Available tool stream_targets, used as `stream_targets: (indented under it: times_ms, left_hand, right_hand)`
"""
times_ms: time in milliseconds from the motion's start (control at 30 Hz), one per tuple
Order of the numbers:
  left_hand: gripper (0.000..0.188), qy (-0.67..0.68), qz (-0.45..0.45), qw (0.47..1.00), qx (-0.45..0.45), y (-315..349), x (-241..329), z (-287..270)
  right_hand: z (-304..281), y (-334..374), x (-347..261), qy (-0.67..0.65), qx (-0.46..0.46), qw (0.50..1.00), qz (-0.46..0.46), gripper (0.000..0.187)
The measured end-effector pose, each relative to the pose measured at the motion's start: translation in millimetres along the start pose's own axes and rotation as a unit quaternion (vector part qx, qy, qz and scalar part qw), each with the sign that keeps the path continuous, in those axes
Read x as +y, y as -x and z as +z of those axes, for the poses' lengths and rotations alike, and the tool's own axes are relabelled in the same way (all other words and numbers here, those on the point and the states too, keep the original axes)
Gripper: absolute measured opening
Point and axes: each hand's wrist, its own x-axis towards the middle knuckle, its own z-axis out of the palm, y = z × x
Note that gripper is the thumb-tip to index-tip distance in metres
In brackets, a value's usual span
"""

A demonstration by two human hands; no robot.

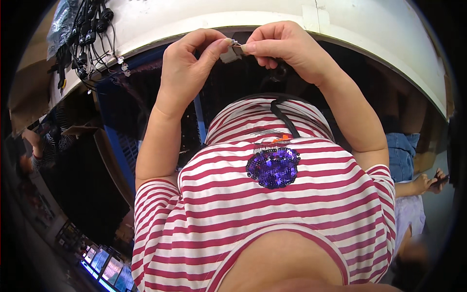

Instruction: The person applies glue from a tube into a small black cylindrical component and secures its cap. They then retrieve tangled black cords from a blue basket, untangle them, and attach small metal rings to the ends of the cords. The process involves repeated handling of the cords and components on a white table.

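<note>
Both of my hands are raised at the edge of the white table, fingertips almost meeting. My left hand (187, 68) pinches a small pale piece with thin wires (235, 44), which looks like a cable connector. From the other side my right hand (287, 48) pinches the thin wires between thumb and forefinger. Below the right fingers hangs a dark, rounded cable part (278, 73), hard to make out against the shade. A black cord (284, 116) lies over my striped shirt. The exact shape of the small piece is hidden by my fingertips.
The white table (165, 24) curves across the top. At its left end lies a bundle of black cables (90, 36) with bare wire ends, beside a clear plastic bag (61, 27). Another person's hand (424, 184) holds a phone at the right; someone else is at far left.
</note>
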Motion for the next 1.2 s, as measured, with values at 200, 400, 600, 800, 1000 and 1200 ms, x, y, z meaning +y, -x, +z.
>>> stream_targets:
  times_ms: [200, 400, 600, 800, 1000, 1200]
  left_hand:
    - [0.017, 0.032, 0.009, 0.999, -0.006, -3.7, -2.2, 6.1]
    - [0.018, 0.038, -0.009, 0.998, -0.041, -2.1, 3.0, 8.7]
    - [0.018, 0.023, -0.015, 0.999, -0.045, 1.0, 5.5, 9.9]
    - [0.015, 0.063, -0.036, 0.995, -0.064, 5.1, 3.8, 12.4]
    - [0.014, 0.027, -0.036, 0.995, -0.084, 4.8, 5.2, 10.5]
    - [0.014, -0.006, -0.006, 0.997, -0.074, 6.7, 5.5, 14.2]
  right_hand:
    - [-7.9, 3.0, 0.5, -0.018, -0.006, 0.999, 0.026, 0.021]
    - [-6.9, 8.4, -5.0, 0.056, 0.014, 0.997, 0.044, 0.022]
    - [-11.3, 7.8, -1.8, 0.074, -0.026, 0.996, 0.050, 0.022]
    - [-10.7, 6.6, 1.3, 0.075, -0.039, 0.995, 0.060, 0.022]
    - [-11.2, 7.2, 4.7, 0.073, -0.025, 0.996, 0.054, 0.024]
    - [-13.1, 9.8, 2.1, 0.090, -0.033, 0.993, 0.063, 0.023]
